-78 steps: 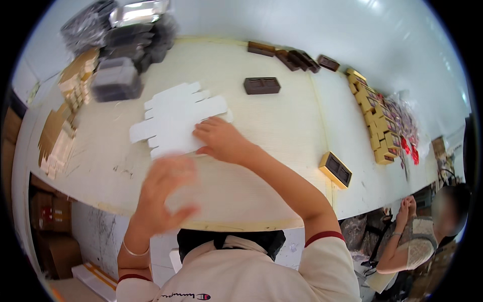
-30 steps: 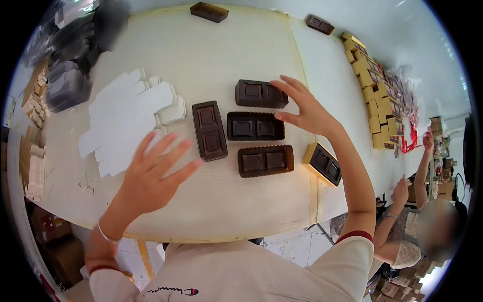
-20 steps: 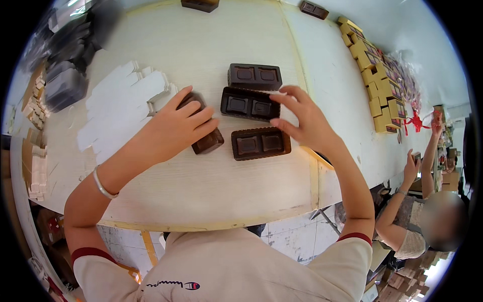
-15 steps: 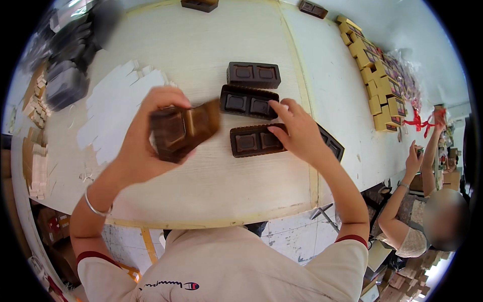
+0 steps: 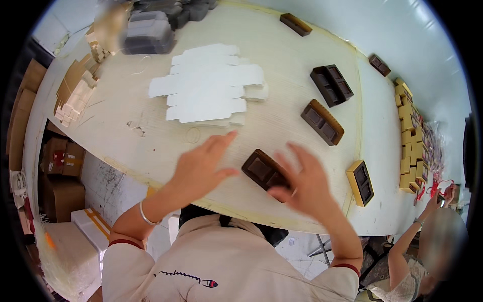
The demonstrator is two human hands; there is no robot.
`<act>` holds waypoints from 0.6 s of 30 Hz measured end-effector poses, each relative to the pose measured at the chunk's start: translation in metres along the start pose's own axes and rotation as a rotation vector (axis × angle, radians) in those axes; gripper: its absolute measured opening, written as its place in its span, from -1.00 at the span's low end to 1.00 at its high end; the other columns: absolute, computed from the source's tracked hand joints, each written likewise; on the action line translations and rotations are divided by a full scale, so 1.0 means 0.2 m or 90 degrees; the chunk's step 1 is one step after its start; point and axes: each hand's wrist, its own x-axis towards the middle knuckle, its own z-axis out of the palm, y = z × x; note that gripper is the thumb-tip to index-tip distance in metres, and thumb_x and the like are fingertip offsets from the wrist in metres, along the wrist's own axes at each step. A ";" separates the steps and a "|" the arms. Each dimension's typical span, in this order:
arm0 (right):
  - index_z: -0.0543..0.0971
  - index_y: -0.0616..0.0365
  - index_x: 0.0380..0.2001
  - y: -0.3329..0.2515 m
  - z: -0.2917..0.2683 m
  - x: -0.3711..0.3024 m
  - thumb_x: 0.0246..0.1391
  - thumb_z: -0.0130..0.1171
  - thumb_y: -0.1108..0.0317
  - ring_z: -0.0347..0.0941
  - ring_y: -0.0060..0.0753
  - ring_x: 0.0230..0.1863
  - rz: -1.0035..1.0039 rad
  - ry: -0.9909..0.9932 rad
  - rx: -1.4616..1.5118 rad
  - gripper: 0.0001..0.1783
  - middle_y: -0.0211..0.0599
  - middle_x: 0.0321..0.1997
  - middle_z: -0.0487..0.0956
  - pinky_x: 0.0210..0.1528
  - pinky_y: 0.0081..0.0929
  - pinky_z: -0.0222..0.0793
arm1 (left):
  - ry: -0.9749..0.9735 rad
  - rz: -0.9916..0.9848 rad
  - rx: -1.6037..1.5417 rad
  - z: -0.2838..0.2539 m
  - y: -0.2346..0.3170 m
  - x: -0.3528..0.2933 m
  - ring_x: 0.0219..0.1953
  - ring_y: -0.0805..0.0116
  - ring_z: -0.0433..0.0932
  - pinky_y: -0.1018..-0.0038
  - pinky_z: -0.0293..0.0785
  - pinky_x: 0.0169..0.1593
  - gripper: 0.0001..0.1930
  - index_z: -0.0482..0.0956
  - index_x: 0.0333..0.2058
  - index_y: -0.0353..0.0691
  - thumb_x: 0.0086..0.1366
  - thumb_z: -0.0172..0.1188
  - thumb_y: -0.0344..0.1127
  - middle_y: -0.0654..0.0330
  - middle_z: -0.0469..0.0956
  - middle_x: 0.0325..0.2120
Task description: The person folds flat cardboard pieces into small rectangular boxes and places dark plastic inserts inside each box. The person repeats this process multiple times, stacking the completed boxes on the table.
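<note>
My left hand [image 5: 201,163] is empty above the front of the table, its fingers stretched out and apart. Beside it lies a brown plastic tray [image 5: 259,168] with two square wells. Over that tray's right end my right hand [image 5: 309,186] is spread, thumb and fingers apart and partly blurred; firm contact is hard to judge. Another brown tray [image 5: 322,123] sits beyond it, with a darker pair of trays [image 5: 332,84] close together farther back. To the right of my right hand lies a gold box [image 5: 351,180] with dark wells in its face.
A pile of flat white box blanks [image 5: 206,85] covers the table's middle. Grey plastic trays [image 5: 148,32] are stacked at the back left. More brown trays [image 5: 296,24] lie far back. Gold boxes [image 5: 412,136] line the right side, near another person's hands [image 5: 435,201].
My left hand has let go of the brown tray it held up. My right hand has left the two trays it touched and is over a nearer tray. The view has turned left.
</note>
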 end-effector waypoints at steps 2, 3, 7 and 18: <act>0.47 0.12 0.05 -0.09 0.08 -0.05 -0.06 0.27 0.00 0.25 0.08 0.25 -0.022 -0.072 -0.072 -0.36 0.10 0.27 0.28 0.23 0.03 0.17 | 0.142 0.143 0.215 -0.11 -0.08 0.02 -0.13 0.06 0.54 0.35 0.50 -0.11 -0.38 0.41 0.08 -0.21 0.02 0.40 -0.26 0.08 0.44 0.03; 0.48 0.13 0.05 -0.07 0.15 -0.09 -0.02 0.24 0.09 0.22 0.07 0.27 -0.012 -0.091 -0.104 -0.43 0.09 0.29 0.26 0.25 0.04 0.15 | 0.204 0.219 0.297 -0.17 -0.11 0.09 -0.14 0.05 0.55 0.34 0.49 -0.09 -0.43 0.45 0.04 -0.22 0.02 0.38 -0.26 0.09 0.48 0.00; 0.47 0.20 0.02 0.19 0.14 -0.01 -0.02 0.20 0.37 0.14 0.07 0.33 0.043 -0.005 -0.168 -0.53 0.02 0.34 0.21 0.34 0.02 0.01 | 0.195 0.272 0.293 -0.26 -0.33 0.20 -0.19 0.09 0.57 0.34 0.47 -0.07 -0.57 0.53 -0.05 -0.27 0.05 0.34 -0.36 0.10 0.60 -0.18; 0.43 0.08 0.13 -0.11 0.06 0.23 -0.11 0.34 0.37 0.24 0.15 0.23 -0.035 0.270 0.025 -0.36 0.14 0.30 0.23 0.21 -0.02 0.21 | 0.292 0.414 0.301 -0.43 -0.17 0.19 -0.29 0.13 0.62 0.37 0.55 -0.22 -0.80 0.59 -0.26 -0.36 0.10 0.18 -0.45 0.04 0.62 -0.30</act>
